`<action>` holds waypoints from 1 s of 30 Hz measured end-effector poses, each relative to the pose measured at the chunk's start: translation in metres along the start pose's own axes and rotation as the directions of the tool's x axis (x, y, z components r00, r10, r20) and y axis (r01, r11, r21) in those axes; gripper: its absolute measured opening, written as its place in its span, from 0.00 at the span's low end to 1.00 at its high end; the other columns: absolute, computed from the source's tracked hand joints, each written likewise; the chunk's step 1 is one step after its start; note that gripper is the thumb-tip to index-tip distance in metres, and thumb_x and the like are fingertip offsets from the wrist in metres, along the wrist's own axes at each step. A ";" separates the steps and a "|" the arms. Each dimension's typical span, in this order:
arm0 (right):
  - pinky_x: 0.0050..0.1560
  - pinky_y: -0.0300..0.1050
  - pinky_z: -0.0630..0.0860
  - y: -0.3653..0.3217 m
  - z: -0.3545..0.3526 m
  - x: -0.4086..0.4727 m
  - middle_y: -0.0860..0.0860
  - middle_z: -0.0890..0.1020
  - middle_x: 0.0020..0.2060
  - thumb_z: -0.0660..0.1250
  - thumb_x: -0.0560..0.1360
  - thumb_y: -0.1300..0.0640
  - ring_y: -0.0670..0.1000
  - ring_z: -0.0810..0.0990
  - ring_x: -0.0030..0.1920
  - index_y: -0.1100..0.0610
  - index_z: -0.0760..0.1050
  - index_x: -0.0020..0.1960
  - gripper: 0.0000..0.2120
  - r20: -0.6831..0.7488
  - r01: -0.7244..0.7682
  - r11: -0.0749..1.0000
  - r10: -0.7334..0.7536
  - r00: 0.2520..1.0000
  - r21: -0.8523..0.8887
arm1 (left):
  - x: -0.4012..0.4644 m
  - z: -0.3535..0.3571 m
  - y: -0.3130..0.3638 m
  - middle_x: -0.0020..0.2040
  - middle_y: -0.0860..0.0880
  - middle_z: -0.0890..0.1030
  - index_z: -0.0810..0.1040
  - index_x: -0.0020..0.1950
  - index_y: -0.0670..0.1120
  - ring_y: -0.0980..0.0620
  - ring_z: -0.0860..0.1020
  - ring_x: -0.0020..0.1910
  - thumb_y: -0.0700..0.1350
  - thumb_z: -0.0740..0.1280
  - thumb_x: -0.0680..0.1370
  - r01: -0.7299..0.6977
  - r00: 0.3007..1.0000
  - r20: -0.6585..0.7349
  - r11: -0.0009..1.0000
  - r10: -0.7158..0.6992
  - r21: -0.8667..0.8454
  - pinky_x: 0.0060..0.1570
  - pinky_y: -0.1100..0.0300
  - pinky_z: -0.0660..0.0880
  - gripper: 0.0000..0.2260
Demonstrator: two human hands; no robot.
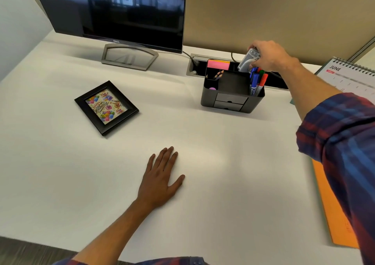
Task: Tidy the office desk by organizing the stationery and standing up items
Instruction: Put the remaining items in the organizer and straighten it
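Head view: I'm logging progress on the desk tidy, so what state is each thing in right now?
Frame: lying flat, face up.
Organizer: upright, drawers closed.
Markers: standing in the organizer's right compartment.
Sticky notes: in the back compartment.
Stapler: held above the organizer's back right.
Right hand: grips the stapler.
Left hand: flat on the desk.
Monitor: off.
Calendar: standing, showing June.

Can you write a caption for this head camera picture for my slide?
Right hand lowers a grey stapler into the desk organizer; left hand rests flat.
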State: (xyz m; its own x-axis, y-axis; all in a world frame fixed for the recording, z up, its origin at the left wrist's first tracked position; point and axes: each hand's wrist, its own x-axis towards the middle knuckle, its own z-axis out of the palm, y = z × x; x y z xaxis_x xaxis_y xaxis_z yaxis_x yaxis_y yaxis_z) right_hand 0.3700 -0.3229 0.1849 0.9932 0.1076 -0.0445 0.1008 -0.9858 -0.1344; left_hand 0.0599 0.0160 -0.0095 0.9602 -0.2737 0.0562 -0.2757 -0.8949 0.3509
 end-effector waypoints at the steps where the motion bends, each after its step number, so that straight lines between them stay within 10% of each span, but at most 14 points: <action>1: 0.55 0.57 0.76 0.001 0.001 0.001 0.58 0.78 0.56 0.75 0.71 0.57 0.60 0.76 0.54 0.53 0.71 0.62 0.22 -0.002 -0.002 1.000 0.002 1.000 0.001 | 0.000 0.000 0.000 0.79 0.52 0.55 0.58 0.78 0.48 0.55 0.50 0.78 0.62 0.55 0.80 -0.001 1.000 0.000 1.000 0.001 -0.002 0.76 0.49 0.49 0.31; 30: 0.58 0.52 0.76 0.004 0.017 0.005 0.49 0.83 0.53 0.68 0.73 0.58 0.54 0.79 0.55 0.53 0.78 0.59 0.15 -0.056 -0.005 0.997 0.010 0.998 0.081 | 0.001 -0.001 0.000 0.80 0.52 0.53 0.57 0.79 0.49 0.56 0.47 0.78 0.62 0.54 0.80 0.008 1.000 0.022 1.000 -0.009 0.017 0.76 0.49 0.48 0.31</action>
State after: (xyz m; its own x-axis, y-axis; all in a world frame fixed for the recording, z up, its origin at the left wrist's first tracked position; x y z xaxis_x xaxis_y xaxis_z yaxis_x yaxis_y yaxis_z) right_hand 0.3744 -0.3244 0.1677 0.9958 0.0908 0.0092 0.0907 -0.9725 -0.2144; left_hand 0.0605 0.0160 -0.0089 0.9613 -0.2736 0.0324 -0.2683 -0.9030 0.3355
